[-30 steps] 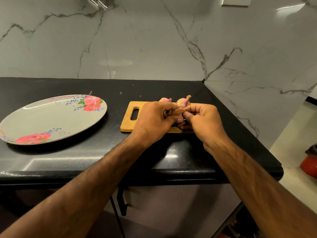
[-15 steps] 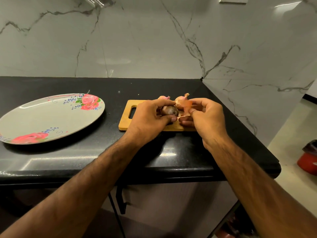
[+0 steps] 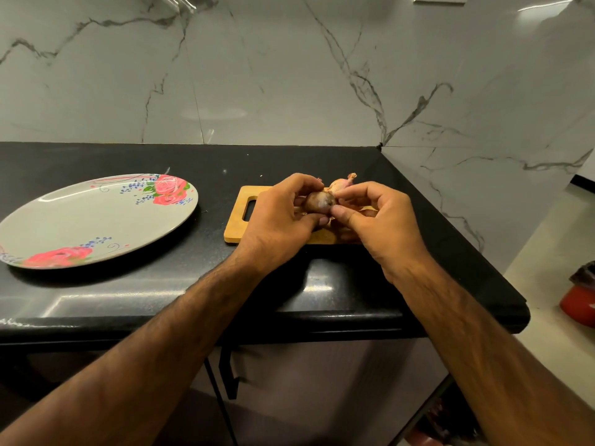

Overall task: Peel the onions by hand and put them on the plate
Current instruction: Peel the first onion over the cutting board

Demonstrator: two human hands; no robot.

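Just above the wooden cutting board (image 3: 239, 227), right between both hands: one small onion (image 3: 318, 201), brownish-purple with a shiny patch on the near side. A bit blurry, so can't say how much dry skin is on it.

Held up off the board by the left hand (image 3: 277, 220), fingers (image 3: 302, 181) curled over the top and left side, thumb tucked underneath. Pinched at its right end by the right hand (image 3: 383, 220), thumb and forefinger tips closed tight on it, the other fingers loosely curled behind. Skin or the onion itself in that pinch? Can't tell from here.

Right behind it, lying on the far part of the board: a second onion (image 3: 340, 185), pale pink, papery skin on, dry tip pointing up and to the right. Half hidden by the right hand's fingers. A few papery peel scraps (image 3: 368, 208) on the board too, just under the right hand.

Board itself flat on a black glossy worktop (image 3: 193, 284), handle slot towards the left, near the right-hand corner.

Off to the left, well apart from the board: a big grey plate (image 3: 96, 220) with pink roses and little blue flowers, flat on the same worktop.

Behind everything, a white marble wall (image 3: 289, 75) with dark veins. Down at the far right, on the light floor, something red (image 3: 579, 305), cut off by the edge. Under the worktop, a dark cabinet handle (image 3: 228, 371).
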